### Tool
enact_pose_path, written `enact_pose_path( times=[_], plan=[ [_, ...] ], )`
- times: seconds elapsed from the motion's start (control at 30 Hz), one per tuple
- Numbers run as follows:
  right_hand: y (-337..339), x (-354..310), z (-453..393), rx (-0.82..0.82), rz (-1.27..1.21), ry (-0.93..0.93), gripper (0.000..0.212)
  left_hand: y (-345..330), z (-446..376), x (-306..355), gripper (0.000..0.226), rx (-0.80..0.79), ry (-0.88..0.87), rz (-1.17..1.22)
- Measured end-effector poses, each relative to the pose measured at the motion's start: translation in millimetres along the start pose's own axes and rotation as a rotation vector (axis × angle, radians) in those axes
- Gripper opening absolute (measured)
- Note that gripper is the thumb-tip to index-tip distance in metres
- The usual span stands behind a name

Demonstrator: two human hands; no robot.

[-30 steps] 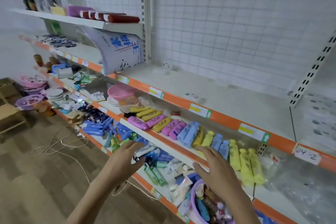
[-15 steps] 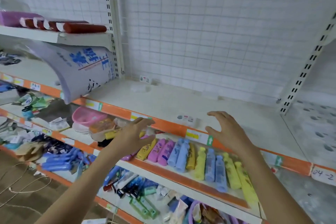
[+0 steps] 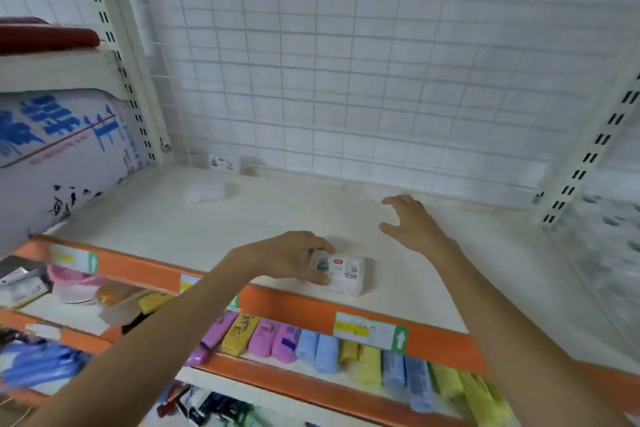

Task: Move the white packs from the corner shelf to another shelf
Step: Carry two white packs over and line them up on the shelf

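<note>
shelf (image 3: pixel 214 229): cream, orange-edged | white pack (image 3: pixel 341 274) near front edge

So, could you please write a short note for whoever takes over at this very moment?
Left hand: grips a white pack at the shelf's front edge.
Right hand: open, hovering over the shelf, holding nothing.
Other packs: one upright against the back grid, another pale one, blurred, lying near it.
Done: no pack visibly moved to another shelf yet.
Left: carry the held pack over, then likely the back two.

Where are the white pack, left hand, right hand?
white pack (image 3: pixel 343 274), head view, labelled top face.
left hand (image 3: pixel 289 258), head view, back of hand.
right hand (image 3: pixel 414 227), head view, back of hand.
</note>
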State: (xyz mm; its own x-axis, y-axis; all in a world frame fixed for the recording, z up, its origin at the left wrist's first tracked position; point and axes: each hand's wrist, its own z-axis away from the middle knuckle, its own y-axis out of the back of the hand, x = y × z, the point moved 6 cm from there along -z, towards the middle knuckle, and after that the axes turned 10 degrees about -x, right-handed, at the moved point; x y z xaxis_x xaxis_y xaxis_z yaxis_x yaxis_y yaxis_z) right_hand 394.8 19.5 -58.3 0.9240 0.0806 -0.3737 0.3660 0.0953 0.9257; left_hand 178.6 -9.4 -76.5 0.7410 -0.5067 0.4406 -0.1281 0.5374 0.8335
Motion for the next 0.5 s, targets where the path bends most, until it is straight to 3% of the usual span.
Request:
enact_pose_path(
  times=[0.1, 0.37, 0.5],
  plan=[
    [-3, 7, -20, 0.013, -0.002, -0.009, 0.059, 12, -14, -9, 0.058, 0.032, -0.012, -0.005],
    [-7, 29, -53, -0.013, -0.026, -0.084, 0.071, 42, -43, -47, 0.088, 0.084, -0.05, -0.033],
    [-7, 37, -64, -0.013, -0.082, -0.098, 0.065, 53, -54, -62, 0.086, 0.071, -0.09, -0.01]
  ],
)
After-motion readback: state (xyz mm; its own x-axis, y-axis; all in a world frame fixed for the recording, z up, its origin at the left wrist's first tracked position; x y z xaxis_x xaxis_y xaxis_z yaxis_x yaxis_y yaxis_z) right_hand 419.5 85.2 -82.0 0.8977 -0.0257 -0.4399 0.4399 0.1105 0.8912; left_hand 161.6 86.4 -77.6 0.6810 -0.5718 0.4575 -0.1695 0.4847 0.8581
